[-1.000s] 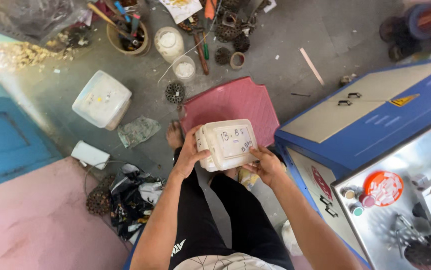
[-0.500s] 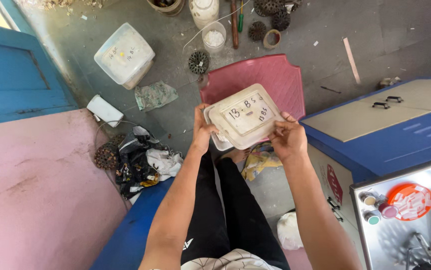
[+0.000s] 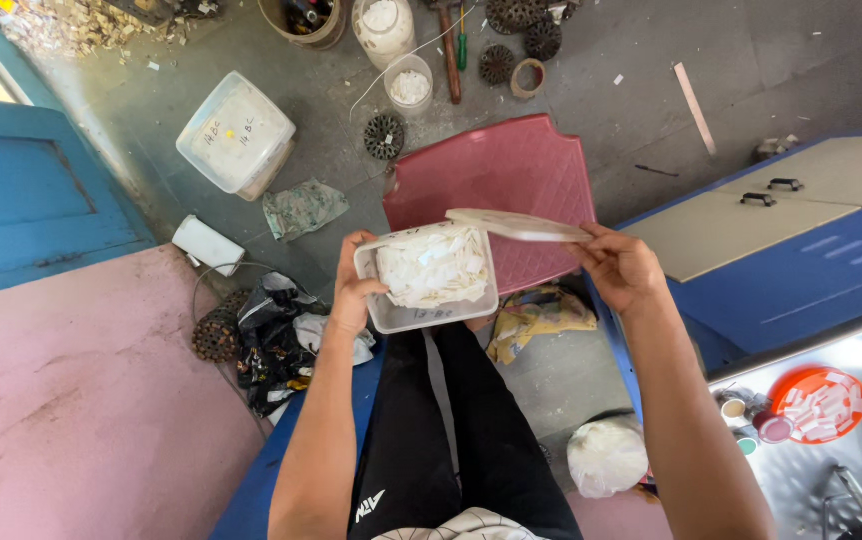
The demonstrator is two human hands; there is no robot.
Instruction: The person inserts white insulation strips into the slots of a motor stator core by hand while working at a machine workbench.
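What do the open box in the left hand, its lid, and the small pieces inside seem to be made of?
The box looks like translucent, matte plastic: its cloudy wall lets the contents show faintly. The lid, held by the right hand, seems to be the same pale plastic, thin and flat. The white pieces look like thin paper or plastic strips; I cannot tell which.

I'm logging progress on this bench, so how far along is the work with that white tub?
Done: the lid is off the white tub, which was shut half a second ago. In hand: the left hand grips the tub's side, showing it full of small white pieces; the right hand holds the lid out beside it. Left: no piece has been taken out, and a second lidded tub sits closed on the floor.
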